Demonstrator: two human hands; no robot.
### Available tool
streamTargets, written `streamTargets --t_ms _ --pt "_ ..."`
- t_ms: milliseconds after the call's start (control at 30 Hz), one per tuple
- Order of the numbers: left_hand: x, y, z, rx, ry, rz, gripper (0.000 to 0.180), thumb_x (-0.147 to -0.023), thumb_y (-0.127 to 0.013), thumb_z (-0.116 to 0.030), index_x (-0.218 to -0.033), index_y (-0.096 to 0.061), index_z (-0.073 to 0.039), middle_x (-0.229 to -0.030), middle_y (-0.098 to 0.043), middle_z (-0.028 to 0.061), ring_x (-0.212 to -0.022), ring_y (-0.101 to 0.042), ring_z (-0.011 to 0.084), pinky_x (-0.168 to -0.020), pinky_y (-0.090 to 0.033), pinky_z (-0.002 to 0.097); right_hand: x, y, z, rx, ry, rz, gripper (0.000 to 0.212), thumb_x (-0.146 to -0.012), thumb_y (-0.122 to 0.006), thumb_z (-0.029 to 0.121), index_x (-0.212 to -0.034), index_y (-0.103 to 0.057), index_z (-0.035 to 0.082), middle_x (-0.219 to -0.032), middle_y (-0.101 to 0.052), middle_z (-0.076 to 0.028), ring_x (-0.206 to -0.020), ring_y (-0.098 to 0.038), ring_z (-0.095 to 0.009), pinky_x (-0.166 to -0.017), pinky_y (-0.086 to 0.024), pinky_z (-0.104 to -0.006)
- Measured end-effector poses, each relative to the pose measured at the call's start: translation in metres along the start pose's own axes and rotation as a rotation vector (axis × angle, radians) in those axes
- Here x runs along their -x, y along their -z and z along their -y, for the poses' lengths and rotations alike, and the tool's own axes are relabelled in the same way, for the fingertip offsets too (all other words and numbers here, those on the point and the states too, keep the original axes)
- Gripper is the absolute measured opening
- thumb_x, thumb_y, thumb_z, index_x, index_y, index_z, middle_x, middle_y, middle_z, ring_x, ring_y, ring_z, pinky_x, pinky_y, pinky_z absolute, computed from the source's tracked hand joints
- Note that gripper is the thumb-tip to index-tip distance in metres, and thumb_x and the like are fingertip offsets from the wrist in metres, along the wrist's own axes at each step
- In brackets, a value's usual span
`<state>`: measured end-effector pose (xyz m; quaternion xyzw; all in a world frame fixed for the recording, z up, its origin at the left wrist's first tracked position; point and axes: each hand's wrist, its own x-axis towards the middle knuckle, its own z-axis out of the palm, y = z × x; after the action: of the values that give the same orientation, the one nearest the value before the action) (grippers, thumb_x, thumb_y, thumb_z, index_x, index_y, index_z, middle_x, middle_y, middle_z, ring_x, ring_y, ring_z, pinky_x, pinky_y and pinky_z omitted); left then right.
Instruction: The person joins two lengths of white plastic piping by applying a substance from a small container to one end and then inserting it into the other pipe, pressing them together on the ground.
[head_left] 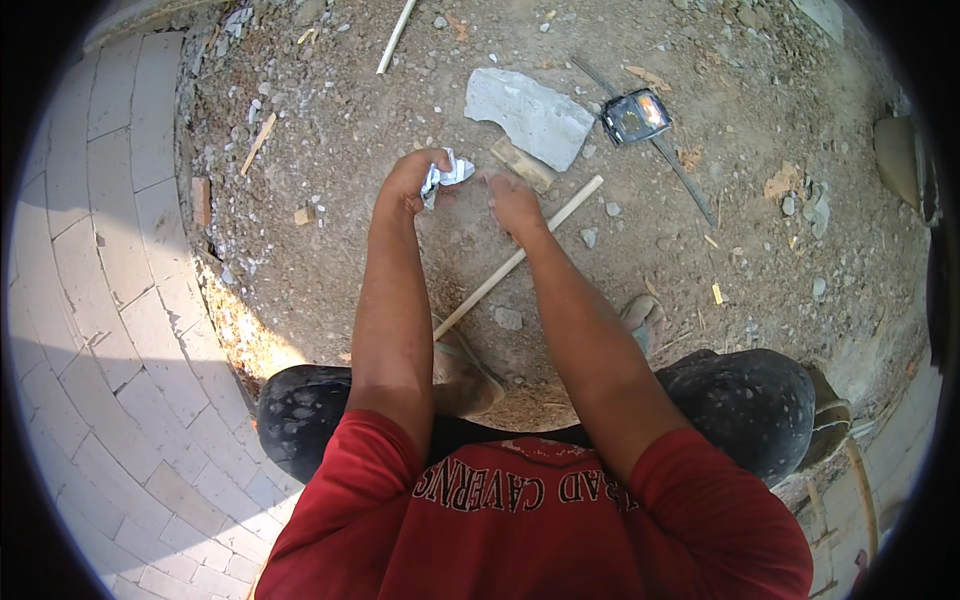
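My left hand (408,178) is closed around a crumpled white sheet (450,172), which looks like paper and sticks out past the fingers. A short gap to the right, my right hand (514,206) hangs over the dirt, its fingers pointing toward the sheet. The fingertips are smeared, so what they pinch, if anything, does not show. Just beyond the right hand lies a short wooden block (524,163) against a broken grey slab (530,115). A long pale stick (500,270) slants across the ground and runs under my right wrist.
Right of the slab lies a small black device (635,117) with a dark strip (685,182) reaching out both sides. Another pale stick (397,38) is at the far edge. Brick paving (120,230) borders the dirt on the left. Stones and wood chips lie scattered about my sandalled feet.
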<state>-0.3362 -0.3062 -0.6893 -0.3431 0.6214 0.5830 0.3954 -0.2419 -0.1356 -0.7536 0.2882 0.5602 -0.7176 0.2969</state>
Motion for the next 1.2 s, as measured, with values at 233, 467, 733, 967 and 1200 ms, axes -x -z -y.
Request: streamTargets --t_ms 233,467,733,967,1200 --pt "0.006 -0.004 -0.007 0.017 0.001 0.054 0.027 -0.070 -0.067 -0.018 -0.094 -0.071 -0.006 -0.087 -0.072 0.0110 -0.074 -0.069 0.0251 -0.061 -0.057 0.0445 -0.004 -0.006 -0.007 0.134 0.121 -0.117 0.039 -0.098 -0.062 0.038 -0.116 -0.065 0.004 -0.090 -0.071 -0.009 -0.076 -0.066 -0.018 -0.072 -0.052 -0.0342" --pt "0.006 -0.021 -0.005 -0.036 -0.007 0.060 0.024 -0.068 -0.066 -0.017 -0.089 -0.071 -0.006 -0.084 -0.070 0.0088 -0.070 -0.067 0.0238 -0.062 -0.057 0.0433 0.011 -0.004 0.009 -0.349 -0.235 0.004 0.044 -0.098 -0.051 0.054 -0.078 -0.055 0.015 -0.056 -0.042 0.005 -0.045 -0.030 -0.009 -0.044 -0.022 -0.0266" --pt "0.002 -0.025 -0.005 -0.126 0.021 0.091 0.032 -0.069 -0.067 -0.019 -0.099 -0.071 -0.006 -0.093 -0.072 0.0114 -0.083 -0.071 0.0277 -0.068 -0.058 0.0496 0.009 0.000 0.010 -0.375 -0.405 0.050 0.043 -0.098 -0.034 0.046 -0.072 -0.051 0.016 -0.052 -0.038 0.005 -0.041 -0.026 -0.011 -0.040 -0.020 -0.0304" --pt "-0.009 -0.020 0.000 -0.118 0.029 0.086 0.032 -0.069 -0.066 -0.019 -0.098 -0.071 -0.005 -0.093 -0.073 0.0115 -0.082 -0.070 0.0274 -0.067 -0.058 0.0483 0.007 0.005 0.008 -0.438 -0.419 0.030 0.047 -0.099 -0.034 0.049 -0.074 -0.053 0.014 -0.053 -0.041 0.004 -0.042 -0.031 -0.011 -0.041 -0.024 -0.0311" --pt "-0.001 -0.029 0.000 -0.034 0.024 0.037 0.023 -0.067 -0.067 -0.016 -0.087 -0.071 -0.005 -0.081 -0.070 0.0105 -0.066 -0.064 0.0251 -0.051 -0.052 0.0422 0.015 0.003 0.021 -0.345 -0.461 -0.051 0.047 -0.099 -0.034 0.047 -0.075 -0.054 0.013 -0.055 -0.043 0.003 -0.042 -0.032 -0.012 -0.042 -0.026 -0.0317"
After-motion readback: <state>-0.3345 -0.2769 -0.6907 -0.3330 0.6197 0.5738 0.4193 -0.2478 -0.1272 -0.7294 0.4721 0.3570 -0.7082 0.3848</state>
